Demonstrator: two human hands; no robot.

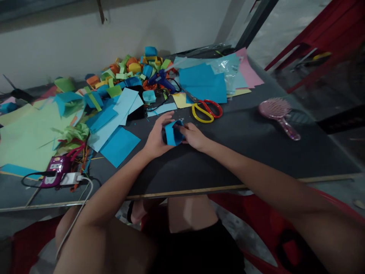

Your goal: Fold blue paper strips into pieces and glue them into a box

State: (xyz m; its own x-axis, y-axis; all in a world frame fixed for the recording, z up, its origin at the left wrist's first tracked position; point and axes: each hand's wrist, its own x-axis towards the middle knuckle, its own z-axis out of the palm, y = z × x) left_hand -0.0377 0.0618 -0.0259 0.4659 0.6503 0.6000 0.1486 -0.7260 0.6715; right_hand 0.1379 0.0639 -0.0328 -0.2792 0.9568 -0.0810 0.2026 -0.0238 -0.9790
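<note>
A small blue folded paper box (170, 136) is held between my two hands over the front of the dark table. My left hand (156, 137) curves around its left side, thumb and fingers closed about it. From the right, my right hand (194, 136) grips the edge, with fingertips reaching into the opening. Just beyond my hands lie scissors (203, 110) with one red and one yellow handle. Blue paper sheets (119, 146) rest left of my left hand. A pale blue paper cup shape (149, 96) sits farther back.
Piled at the back are several small coloured paper boxes (134, 68) and a blue glue gun (162, 80). A pink hairbrush (278, 110) lies right. A purple power strip (58, 167) with a white cable (88, 190) sits left, its cable hanging over the table's front edge (188, 191).
</note>
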